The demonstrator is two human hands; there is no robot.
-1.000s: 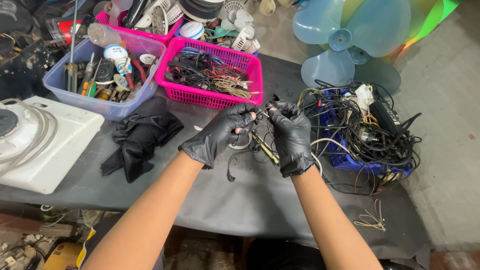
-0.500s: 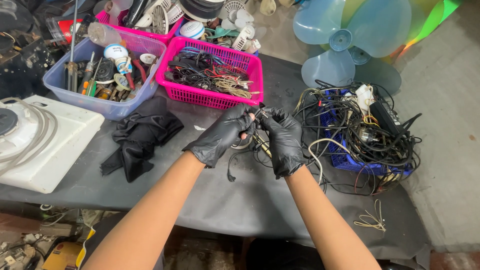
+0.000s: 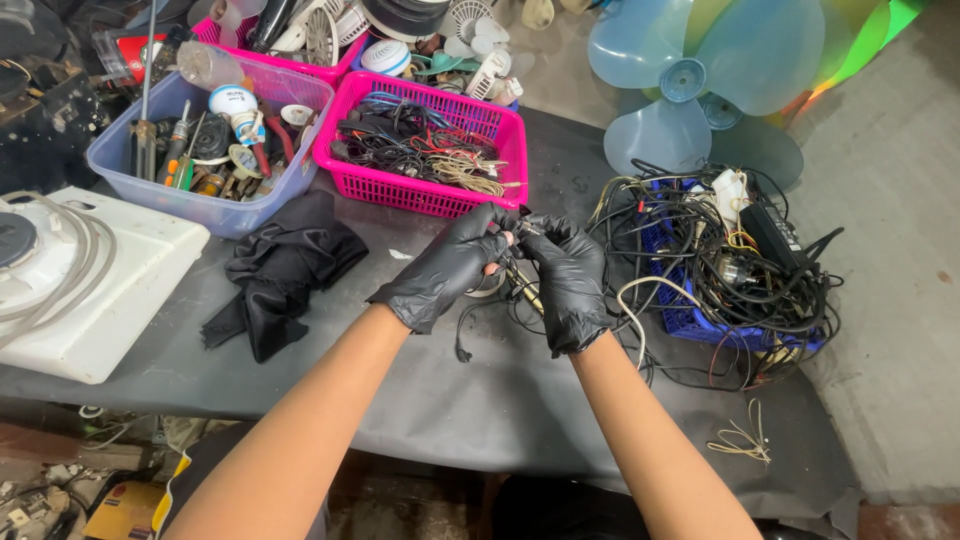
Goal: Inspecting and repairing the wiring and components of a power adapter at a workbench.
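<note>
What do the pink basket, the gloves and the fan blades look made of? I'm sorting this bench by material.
Pink basket: looks like moulded plastic, glossy, with an open lattice wall. Gloves on the left hand and right hand: thin black rubbery film, probably nitrile or latex, creased with a slight sheen. Fan blades: translucent pale blue plastic, smooth; the floor shows faintly through.

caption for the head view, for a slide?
Gloved left hand and right hand grip a wire bundle between pink basket and cable pile.

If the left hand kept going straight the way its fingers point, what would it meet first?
The left hand points up and right, meeting the right hand over the small wire bundle. Past them, likely the tangled cable pile, though depth is unclear.
</note>
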